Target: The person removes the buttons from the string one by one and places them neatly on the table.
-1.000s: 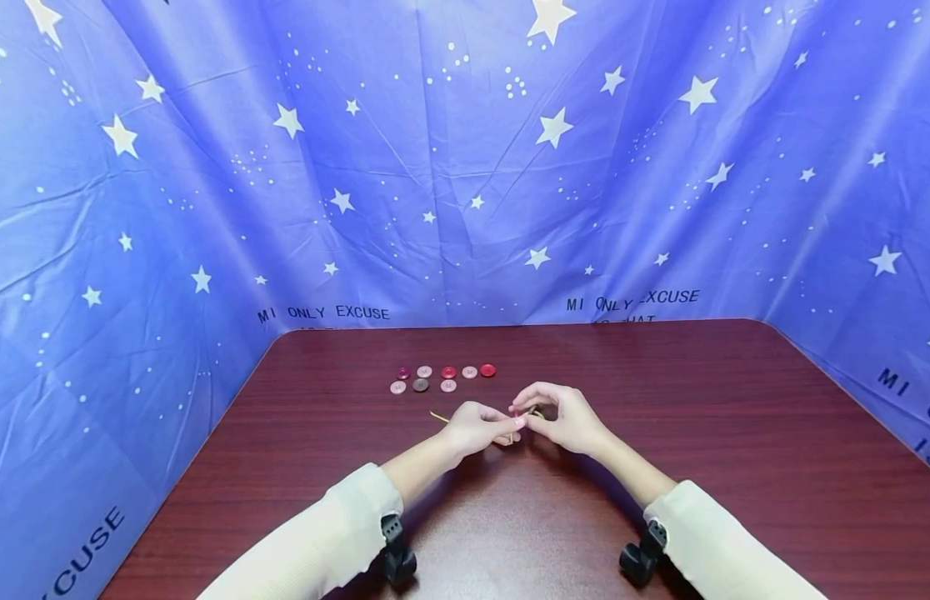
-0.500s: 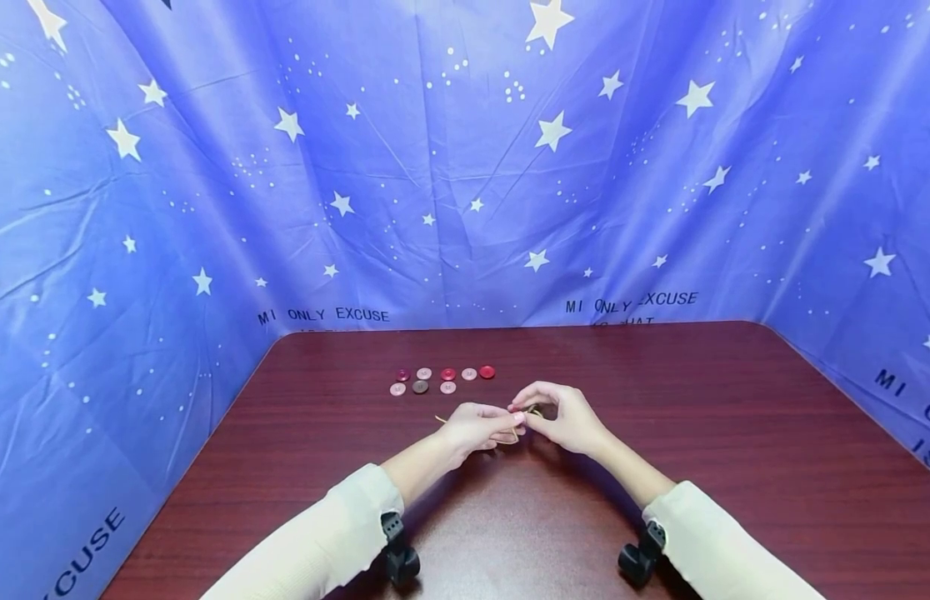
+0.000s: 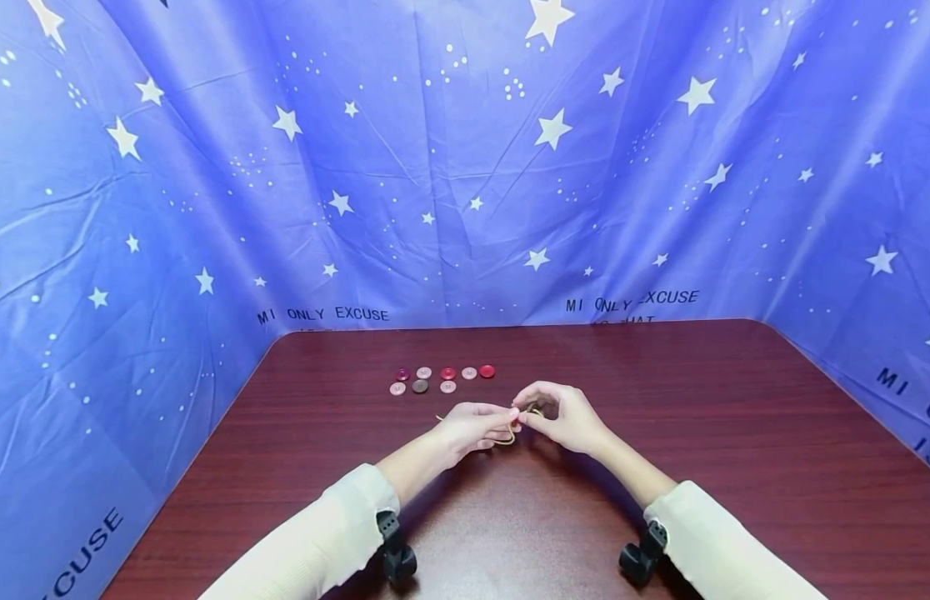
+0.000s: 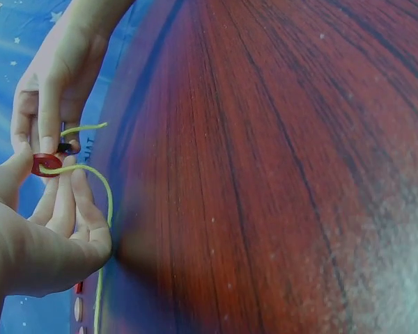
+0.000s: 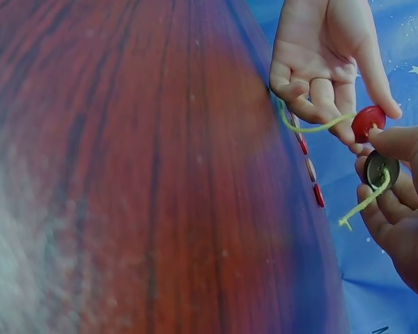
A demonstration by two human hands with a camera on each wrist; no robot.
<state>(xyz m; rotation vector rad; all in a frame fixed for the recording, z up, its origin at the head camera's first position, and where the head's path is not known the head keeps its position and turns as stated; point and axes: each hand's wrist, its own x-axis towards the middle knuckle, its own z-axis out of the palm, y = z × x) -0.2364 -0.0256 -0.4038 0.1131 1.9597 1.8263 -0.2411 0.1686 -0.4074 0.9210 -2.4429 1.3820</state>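
My left hand (image 3: 476,429) pinches a red button (image 4: 46,165) between thumb and fingertips. A yellow string (image 4: 106,198) passes through that button and trails beside the left fingers. The right hand (image 3: 566,417) meets the left at the fingertips, above the table. In the right wrist view its thumb and fingertips pinch the string close against the red button's face (image 5: 368,124). A dark button (image 5: 382,170), threaded on the same string, hangs by the right fingers, with a short string end below it. In the head view, the hands mostly hide both buttons.
On the brown table (image 3: 622,367), beyond the hands, two rows of loose buttons lie flat: pink ones (image 3: 447,387), red ones (image 3: 487,372), a purple one (image 3: 402,374) and a dark one (image 3: 420,387). A blue star-printed curtain (image 3: 435,167) surrounds the table's back and sides.
The string's loop below my left fingers has grown, and its tail left of that hand sticks out less. My left hand has shifted slightly left; the right has hardly moved.
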